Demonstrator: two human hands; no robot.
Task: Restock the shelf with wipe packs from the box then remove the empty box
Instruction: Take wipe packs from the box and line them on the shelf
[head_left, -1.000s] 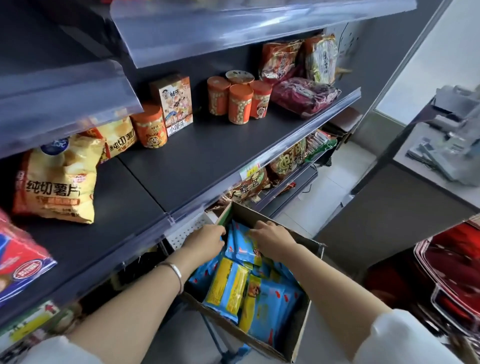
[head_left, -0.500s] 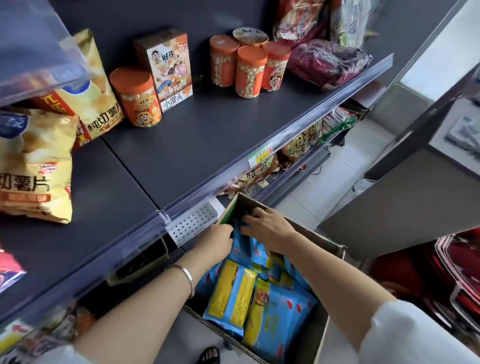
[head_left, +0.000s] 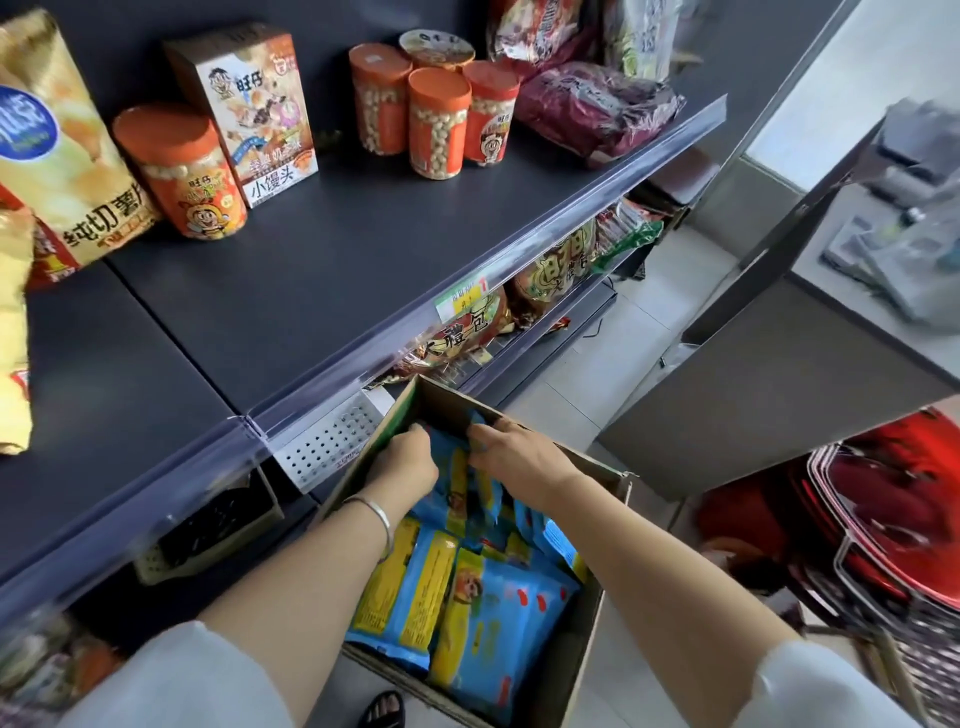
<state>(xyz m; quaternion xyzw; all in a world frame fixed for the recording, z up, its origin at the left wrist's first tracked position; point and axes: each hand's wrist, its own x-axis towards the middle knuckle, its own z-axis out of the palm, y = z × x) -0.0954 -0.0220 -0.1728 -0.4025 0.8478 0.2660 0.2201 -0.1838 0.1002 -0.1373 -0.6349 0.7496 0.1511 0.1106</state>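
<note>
1. The head view looks down on an open cardboard box (head_left: 448, 401) standing below the front edge of a dark grey shelf (head_left: 322, 270).
2. Blue-and-yellow wipe packs (head_left: 488, 634) fill the box: some lie flat at the near end, and others stand on edge toward the far end.
3. The left hand (head_left: 402, 462), with a thin bracelet (head_left: 375, 515) on its wrist, reaches into the far left corner. Its fingers are curled down over the tops of the upright packs.
4. The right hand (head_left: 514, 457) is just beside it, fingers bent over the same upright packs from the right. Both hands close on packs, but the fingertips are buried, so I cannot tell how many each one holds.
5. No wipe pack lies on the shelf, whose front half is bare.
6. Toward the back of the shelf stand a cluster of orange-lidded jars (head_left: 434, 124), a single jar (head_left: 182, 171), a snack carton (head_left: 249, 114), yellow chip bags (head_left: 62, 156) on the left and a dark red bag (head_left: 592, 109) on the right.
7. A clear price strip (head_left: 519, 249) runs along the shelf's front edge, and snack bags (head_left: 467, 332) sit on the lower shelf beneath it.
8. At the right are stacked red baskets (head_left: 893, 519) and a grey worktop (head_left: 883, 332) holding blurred items.
</note>
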